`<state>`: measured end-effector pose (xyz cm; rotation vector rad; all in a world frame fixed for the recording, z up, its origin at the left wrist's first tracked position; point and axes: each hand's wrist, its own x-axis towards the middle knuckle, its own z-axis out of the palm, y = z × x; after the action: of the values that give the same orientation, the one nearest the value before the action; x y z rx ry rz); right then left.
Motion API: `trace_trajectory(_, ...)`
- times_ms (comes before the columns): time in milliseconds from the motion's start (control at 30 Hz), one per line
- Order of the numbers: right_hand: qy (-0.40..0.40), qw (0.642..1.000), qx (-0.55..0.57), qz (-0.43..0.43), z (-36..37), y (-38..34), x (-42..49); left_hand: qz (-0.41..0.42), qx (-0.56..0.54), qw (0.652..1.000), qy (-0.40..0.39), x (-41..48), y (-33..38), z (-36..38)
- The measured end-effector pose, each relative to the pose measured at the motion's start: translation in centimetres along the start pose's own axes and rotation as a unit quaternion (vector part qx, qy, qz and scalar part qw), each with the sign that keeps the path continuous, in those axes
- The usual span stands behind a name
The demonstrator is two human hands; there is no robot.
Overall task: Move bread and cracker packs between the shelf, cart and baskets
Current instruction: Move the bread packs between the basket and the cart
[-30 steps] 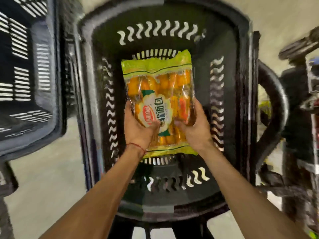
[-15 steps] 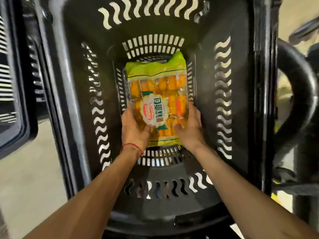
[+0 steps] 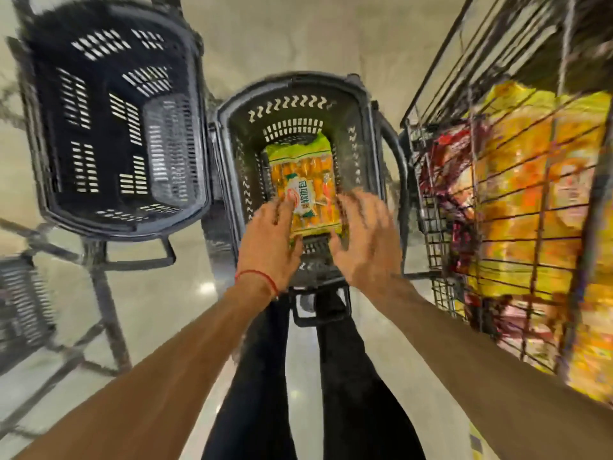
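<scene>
A green and orange bread pack (image 3: 303,187) lies flat on the bottom of the middle black basket (image 3: 232,144). My left hand (image 3: 270,242) and my right hand (image 3: 363,240) hover above the basket's near end, fingers spread and holding nothing. Both hands are blurred by motion. A red string circles my left wrist. On the right, the wire cart (image 3: 464,227) holds several yellow, orange and red snack packs (image 3: 537,200).
A larger dark basket (image 3: 43,154) stands at the left on a stand, with nothing seen inside. Another basket's edge (image 3: 23,303) shows at the lower left. My dark trouser legs (image 3: 308,376) are below, on a glossy beige floor.
Both hands have let go of the bread pack, which now lies in the middle basket. The hands have pulled back and up, and the view has risen to show the cart and left basket.
</scene>
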<state>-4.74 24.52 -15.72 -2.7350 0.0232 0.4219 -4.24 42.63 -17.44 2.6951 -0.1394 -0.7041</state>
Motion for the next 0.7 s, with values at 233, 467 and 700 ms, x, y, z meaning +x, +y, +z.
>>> trace_trajectory(233,0.008,0.991,-0.130,-0.038,-10.8,-2.3,-7.6,0.070,0.155,0.985,0.004,-9.0,5.5,-8.8)
trace_trajectory(467,0.027,0.985,-0.144,-0.086,-16.5,-2.4,-15.2,0.087,0.226,0.969,0.053,-15.9,9.8,-11.6)
trace_trajectory(700,0.091,0.978,-0.185,-0.040,-20.1,-1.3,-21.6,0.151,0.256,0.952,0.076,-21.1,11.6,-13.5)
